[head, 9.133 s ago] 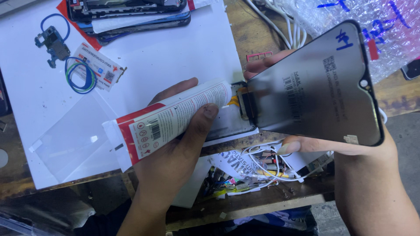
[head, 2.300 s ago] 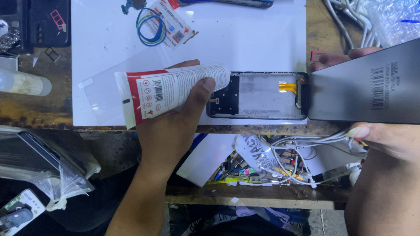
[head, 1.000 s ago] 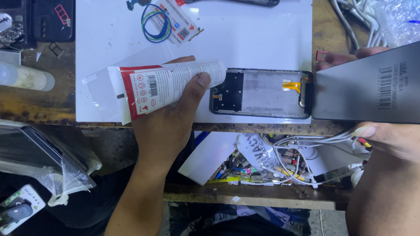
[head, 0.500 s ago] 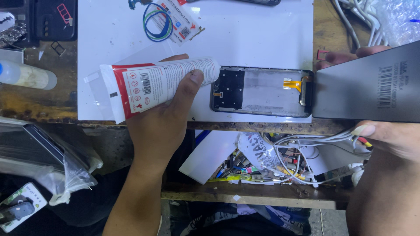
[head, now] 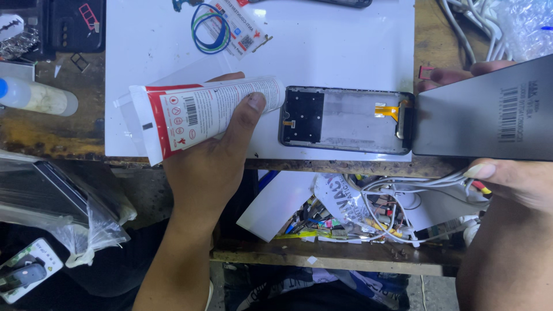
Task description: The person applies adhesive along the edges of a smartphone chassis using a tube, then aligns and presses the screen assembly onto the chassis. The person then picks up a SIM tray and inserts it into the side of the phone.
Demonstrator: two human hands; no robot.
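Head view shows the left hand (head: pixel 210 155) curled around a white and red glue tube (head: pixel 201 112), thumb pressed flat on its upper side near the nozzle end and the other fingers wrapped beneath it, only one fingertip showing over the far edge. The tube lies nearly level, crimped tail to the left, nozzle end just beside the left end of an opened phone frame (head: pixel 345 120). That frame rests flat on a white sheet (head: pixel 322 46) at the sheet's near edge, with a small orange flex cable (head: pixel 387 110) at its right end.

The right hand (head: pixel 512 178) grips a dark display panel (head: pixel 489 115), thumb against its near edge and fingertips showing past its far edge. The panel's left edge meets the right end of the phone frame, and it tilts up from there.

Beyond the phone frame, on the sheet, lie a coil of blue and green wire (head: pixel 210 29) and a small printed packet (head: pixel 242 29). Left of the sheet a clear bottle (head: pixel 37 97) lies on the wooden bench (head: pixel 69 135). Below the frame, a tangle of white cables (head: pixel 403 201) spills from a lower shelf.
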